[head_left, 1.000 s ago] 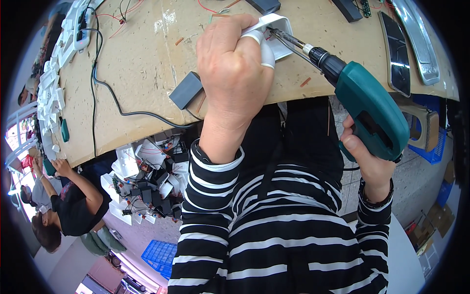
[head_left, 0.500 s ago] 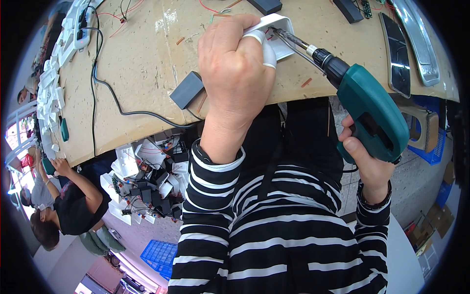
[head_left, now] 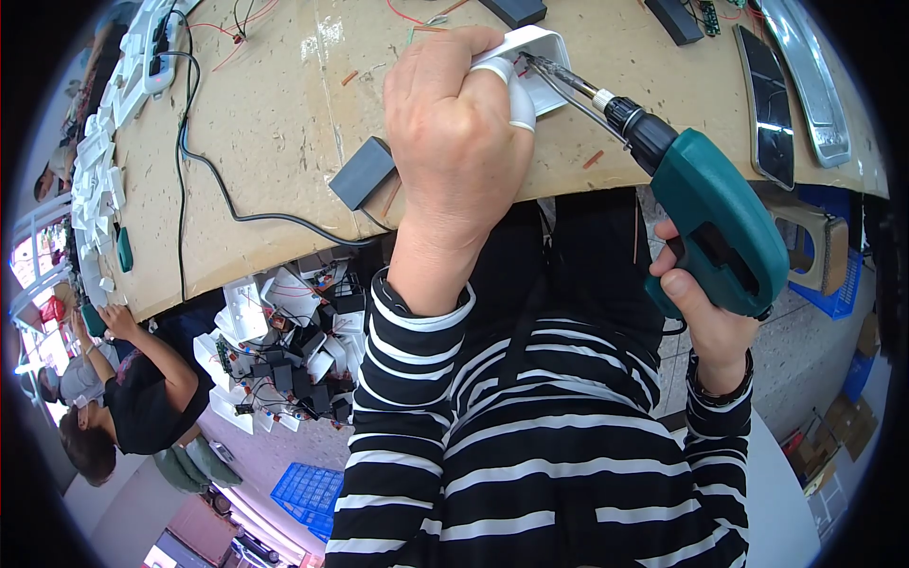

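Note:
My left hand (head_left: 461,133) grips a white plastic housing (head_left: 550,93) over the table's near edge; white coverings show on its fingertips. My right hand (head_left: 708,312) is wrapped round the handle of a green soldering gun (head_left: 721,213), with a finger by the trigger. The gun's metal tip and the thin tube beside it reach into the housing, close to a small red wire there. Whether the tip touches the wire is too small to tell. Left of my wrist a dark grey rectangular block (head_left: 362,174) lies on the table (head_left: 284,142).
A black cable (head_left: 227,204) runs across the table. White housings (head_left: 95,161) line its left edge. A phone (head_left: 765,104) and metal tray (head_left: 805,80) lie at right. Below the table is a heap of wired parts (head_left: 284,350). A co-worker (head_left: 156,379) works at the left.
The rear of the soldering gun and my right hand have shifted very slightly to the left. My left hand and the housing stay in place.

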Action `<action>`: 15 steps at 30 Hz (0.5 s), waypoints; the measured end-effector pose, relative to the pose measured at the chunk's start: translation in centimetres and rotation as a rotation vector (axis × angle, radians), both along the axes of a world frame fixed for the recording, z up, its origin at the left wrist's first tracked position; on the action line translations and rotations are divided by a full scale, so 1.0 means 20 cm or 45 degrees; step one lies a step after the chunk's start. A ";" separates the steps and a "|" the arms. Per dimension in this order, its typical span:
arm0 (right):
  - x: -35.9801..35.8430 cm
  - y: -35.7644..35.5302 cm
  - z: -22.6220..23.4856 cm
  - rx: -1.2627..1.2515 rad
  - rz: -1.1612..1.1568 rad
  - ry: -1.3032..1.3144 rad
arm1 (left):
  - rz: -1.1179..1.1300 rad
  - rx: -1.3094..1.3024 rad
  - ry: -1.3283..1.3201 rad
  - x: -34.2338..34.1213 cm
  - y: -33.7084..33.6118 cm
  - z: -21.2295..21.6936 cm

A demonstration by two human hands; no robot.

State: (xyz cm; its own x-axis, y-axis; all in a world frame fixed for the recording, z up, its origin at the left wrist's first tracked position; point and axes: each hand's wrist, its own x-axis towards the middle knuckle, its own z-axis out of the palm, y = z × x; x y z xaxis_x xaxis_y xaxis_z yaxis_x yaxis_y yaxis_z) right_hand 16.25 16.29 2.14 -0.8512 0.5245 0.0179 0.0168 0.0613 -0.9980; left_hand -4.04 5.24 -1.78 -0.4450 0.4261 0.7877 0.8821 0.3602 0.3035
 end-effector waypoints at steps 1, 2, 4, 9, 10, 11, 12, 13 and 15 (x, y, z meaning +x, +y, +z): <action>0.00 0.00 0.00 0.030 0.013 -0.009 | 0.001 0.000 -0.001 0.00 0.00 0.00; 0.00 0.00 0.00 0.061 0.025 -0.013 | -0.002 0.005 -0.003 0.00 0.00 0.01; 0.00 0.00 0.01 0.062 0.023 -0.001 | -0.006 0.011 -0.003 0.01 0.00 0.01; 0.00 0.00 -0.01 0.060 0.017 0.002 | -0.009 0.010 -0.011 0.00 0.00 0.01; 0.00 0.00 -0.01 0.052 0.012 0.005 | -0.008 0.010 -0.012 0.00 0.00 0.01; 0.00 0.00 -0.01 0.044 0.006 0.008 | -0.009 0.011 -0.014 0.00 0.00 0.00; 0.00 0.00 -0.01 0.044 0.005 0.008 | -0.010 0.011 -0.017 0.00 0.00 0.00; 0.00 0.00 -0.01 0.041 0.002 0.000 | -0.011 0.011 -0.017 0.00 0.00 0.00; 0.00 0.00 -0.01 0.037 0.001 -0.007 | -0.007 0.006 -0.024 0.00 0.00 0.01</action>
State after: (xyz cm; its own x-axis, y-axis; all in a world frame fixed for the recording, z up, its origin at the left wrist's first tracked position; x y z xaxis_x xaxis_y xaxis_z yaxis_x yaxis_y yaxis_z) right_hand 16.29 16.20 2.00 -0.8517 0.5233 0.0286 0.0222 0.0905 -0.9956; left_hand -3.96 5.28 -1.66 -0.4571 0.4250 0.7813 0.8784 0.3538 0.3214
